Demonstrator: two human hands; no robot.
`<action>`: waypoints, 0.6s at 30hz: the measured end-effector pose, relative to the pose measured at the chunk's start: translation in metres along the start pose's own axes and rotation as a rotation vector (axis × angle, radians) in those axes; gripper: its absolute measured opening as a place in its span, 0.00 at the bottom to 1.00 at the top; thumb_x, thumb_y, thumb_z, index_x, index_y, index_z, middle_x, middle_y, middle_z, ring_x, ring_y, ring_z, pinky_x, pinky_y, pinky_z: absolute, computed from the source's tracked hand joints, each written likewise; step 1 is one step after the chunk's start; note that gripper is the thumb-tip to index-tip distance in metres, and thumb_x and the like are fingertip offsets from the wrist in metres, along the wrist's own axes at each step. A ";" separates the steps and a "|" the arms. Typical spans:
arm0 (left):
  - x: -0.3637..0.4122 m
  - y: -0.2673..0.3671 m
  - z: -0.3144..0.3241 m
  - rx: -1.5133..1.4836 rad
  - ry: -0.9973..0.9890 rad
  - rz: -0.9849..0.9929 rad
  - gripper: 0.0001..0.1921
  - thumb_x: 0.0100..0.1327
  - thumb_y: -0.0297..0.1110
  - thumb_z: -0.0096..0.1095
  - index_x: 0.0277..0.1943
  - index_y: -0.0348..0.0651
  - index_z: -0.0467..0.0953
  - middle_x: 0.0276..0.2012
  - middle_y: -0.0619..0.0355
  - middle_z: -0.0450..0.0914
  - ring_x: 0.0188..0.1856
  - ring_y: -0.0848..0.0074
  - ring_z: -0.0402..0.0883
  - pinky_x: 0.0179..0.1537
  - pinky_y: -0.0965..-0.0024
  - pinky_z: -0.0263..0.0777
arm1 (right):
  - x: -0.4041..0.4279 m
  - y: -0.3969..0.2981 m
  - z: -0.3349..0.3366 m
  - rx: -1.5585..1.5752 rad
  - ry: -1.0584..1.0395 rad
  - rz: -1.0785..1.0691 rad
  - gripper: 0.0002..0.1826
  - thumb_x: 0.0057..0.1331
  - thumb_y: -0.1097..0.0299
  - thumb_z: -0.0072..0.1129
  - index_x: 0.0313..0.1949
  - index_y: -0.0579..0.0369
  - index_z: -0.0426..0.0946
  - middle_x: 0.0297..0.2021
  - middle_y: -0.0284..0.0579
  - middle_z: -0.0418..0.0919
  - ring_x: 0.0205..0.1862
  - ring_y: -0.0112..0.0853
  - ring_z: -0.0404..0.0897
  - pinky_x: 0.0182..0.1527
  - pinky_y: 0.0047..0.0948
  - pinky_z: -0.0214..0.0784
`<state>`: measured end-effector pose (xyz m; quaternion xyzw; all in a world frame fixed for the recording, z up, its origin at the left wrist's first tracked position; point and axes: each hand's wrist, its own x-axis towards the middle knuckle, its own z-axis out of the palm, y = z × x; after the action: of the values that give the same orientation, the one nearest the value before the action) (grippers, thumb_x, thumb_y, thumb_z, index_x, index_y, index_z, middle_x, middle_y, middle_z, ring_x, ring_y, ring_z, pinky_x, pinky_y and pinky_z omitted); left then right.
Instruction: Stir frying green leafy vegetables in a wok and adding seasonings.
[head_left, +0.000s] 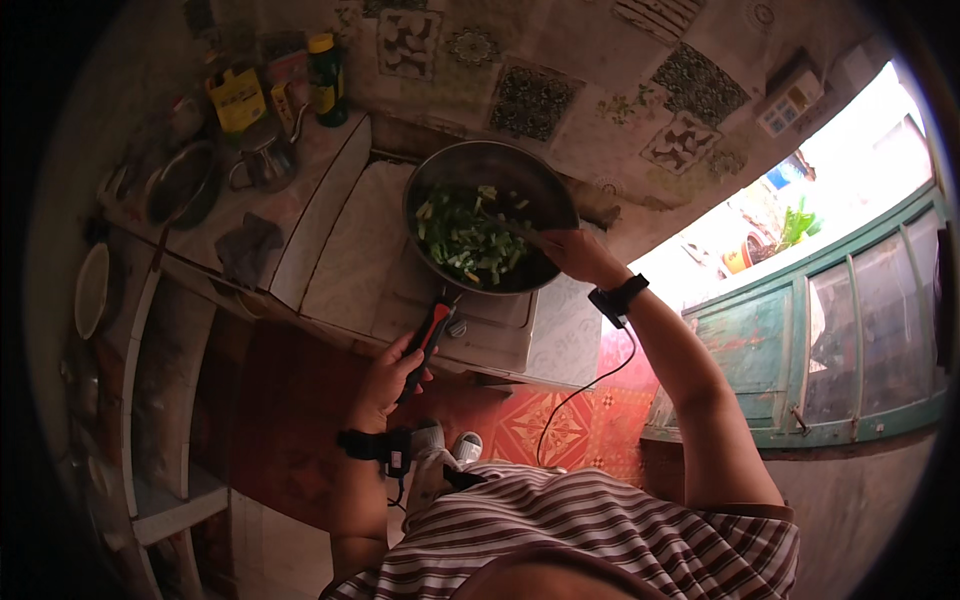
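Observation:
A dark, round frying pan (491, 169) sits over a stove (420, 300) on the tiled counter. Chopped green vegetables (476, 244) lie in its lower left half. My left hand (394, 367) is closed around the pan's black and red handle (427, 337), which points down toward me. Over the pan's right rim reaches my right hand (577, 253), gripping a utensil (521, 229) whose far end goes into the vegetables; its exact kind is hard to tell. Beside the handle is a stove knob (457, 328).
Left on the counter stand a metal pot (266, 161), a metal bowl (184, 187), a grey cloth (249, 247), a green bottle (327, 90) and a yellow package (237, 99). Patterned wall covering rises behind. A green-framed door or window (795, 337) is at right. A cable hangs from my right wrist.

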<state>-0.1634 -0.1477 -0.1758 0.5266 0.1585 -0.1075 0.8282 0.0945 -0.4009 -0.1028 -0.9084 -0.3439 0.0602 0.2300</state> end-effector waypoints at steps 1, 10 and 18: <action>0.003 -0.001 0.001 -0.011 -0.011 0.002 0.20 0.65 0.33 0.51 0.59 0.44 0.65 0.45 0.59 0.76 0.29 0.82 0.75 0.24 0.81 0.69 | -0.008 0.004 -0.002 -0.227 0.177 -0.298 0.15 0.62 0.68 0.49 0.48 0.48 0.76 0.21 0.47 0.74 0.21 0.40 0.75 0.25 0.37 0.69; 0.000 -0.007 -0.007 -0.020 0.038 0.033 0.20 0.65 0.41 0.52 0.57 0.43 0.67 0.43 0.58 0.78 0.31 0.81 0.77 0.25 0.79 0.70 | -0.076 -0.076 -0.082 -0.521 -0.160 -0.161 0.22 0.59 0.71 0.52 0.54 0.36 0.72 0.27 0.47 0.72 0.26 0.43 0.75 0.29 0.37 0.69; -0.014 -0.026 -0.017 -0.130 0.208 0.162 0.23 0.66 0.48 0.50 0.58 0.42 0.66 0.46 0.59 0.77 0.38 0.78 0.79 0.30 0.78 0.72 | -0.074 -0.058 -0.024 -0.560 0.000 -0.024 0.24 0.58 0.78 0.44 0.54 0.44 0.70 0.36 0.52 0.72 0.32 0.46 0.78 0.33 0.41 0.72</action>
<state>-0.1876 -0.1434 -0.1992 0.4912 0.2070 0.0257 0.8457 0.0108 -0.4200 -0.0590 -0.9324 -0.3579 -0.0397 -0.0293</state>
